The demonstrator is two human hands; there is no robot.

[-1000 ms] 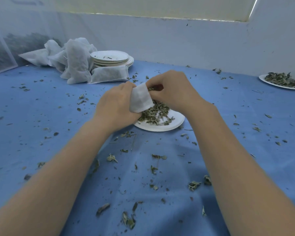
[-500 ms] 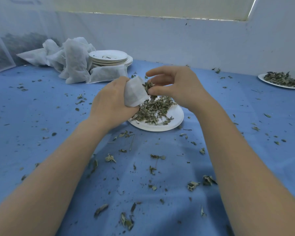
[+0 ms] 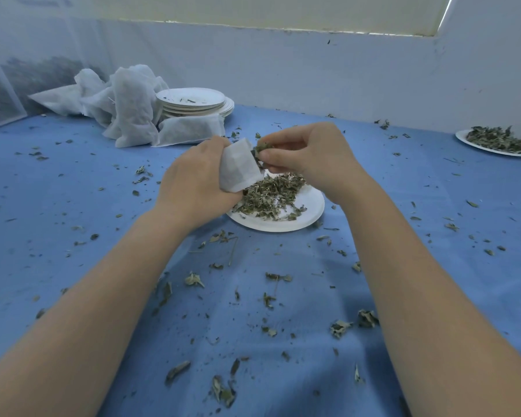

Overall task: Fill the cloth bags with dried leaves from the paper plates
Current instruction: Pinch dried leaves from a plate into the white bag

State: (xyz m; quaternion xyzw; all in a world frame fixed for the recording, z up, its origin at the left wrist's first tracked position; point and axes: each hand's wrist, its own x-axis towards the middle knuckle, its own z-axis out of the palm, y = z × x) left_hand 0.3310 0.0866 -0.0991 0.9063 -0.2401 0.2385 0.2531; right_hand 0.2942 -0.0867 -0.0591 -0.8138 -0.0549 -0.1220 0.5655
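Right now your left hand (image 3: 193, 182) is closed around a small white cloth bag (image 3: 238, 167), holding its mouth up and open above the near paper plate (image 3: 307, 218), while your right hand (image 3: 310, 158) pinches a tuft of dried leaves (image 3: 263, 148) between thumb and fingertips just at that opening. By the look of it, this bag is only partly filled: a good heap of leaves (image 3: 271, 195) is left on the plate below. At the back of the desk (image 3: 73, 206), a pile of bags (image 3: 127, 106) lies beside a stack of plates (image 3: 193, 100) that look emptied, so much seems done. A second plate (image 3: 494, 147) of leaves waits far right, untouched, and loose bits litter the blue cover.
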